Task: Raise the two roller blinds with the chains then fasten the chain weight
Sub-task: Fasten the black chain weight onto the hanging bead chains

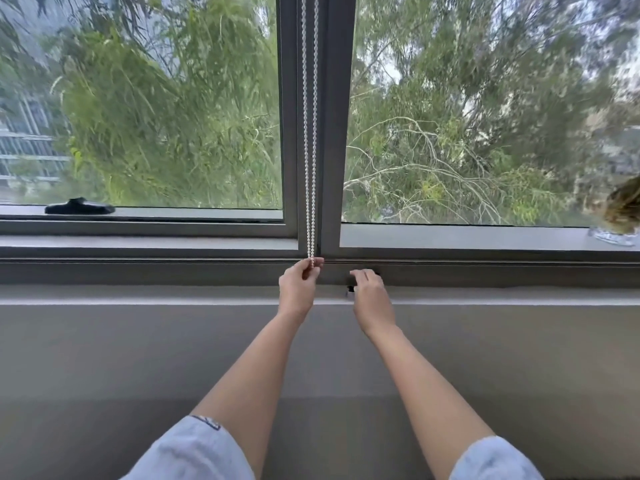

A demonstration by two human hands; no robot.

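Observation:
A white bead chain (310,133) hangs in two strands down the grey central window post (334,133). My left hand (299,287) pinches the bottom loop of the chain at the sill's level. My right hand (370,294) rests just to the right, fingers curled over a small dark fitting (350,291) on the sill's front edge; most of that fitting is hidden under the hand. Both panes show trees outside, and no blind fabric is in view.
The grey sill (138,242) runs the full width, with a grey wall (104,358) below it. A black object (79,206) lies on the left sill. At the far right stands a clear glass item (614,235) with dried foliage.

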